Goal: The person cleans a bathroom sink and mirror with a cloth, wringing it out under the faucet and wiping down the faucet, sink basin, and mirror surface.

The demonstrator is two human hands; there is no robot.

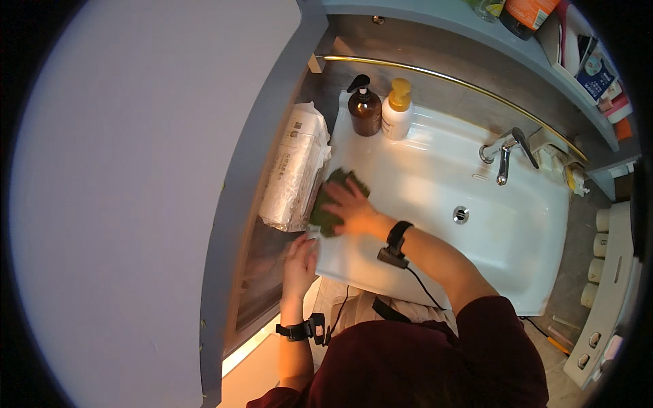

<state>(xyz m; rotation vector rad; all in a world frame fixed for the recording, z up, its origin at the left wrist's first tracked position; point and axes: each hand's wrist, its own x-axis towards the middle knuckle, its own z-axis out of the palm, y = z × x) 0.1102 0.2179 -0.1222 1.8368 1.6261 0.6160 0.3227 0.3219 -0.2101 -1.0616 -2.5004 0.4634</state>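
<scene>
I press my right hand (352, 207) flat, fingers spread, on the dark green cloth (325, 204) at the white sink's (435, 177) left rim. My left hand (300, 258) grips the front corner. The cloth looks soft, limp; I'd bunch its middle.

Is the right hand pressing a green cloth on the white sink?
Yes, the right hand lies flat on the green cloth at the left rim of the white sink.

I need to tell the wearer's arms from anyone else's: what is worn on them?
Both forearms are bare below dark maroon sleeves. The left hand and right hand each carry a black wrist strap with a small black device; a thin black cable trails from the right one.
</scene>
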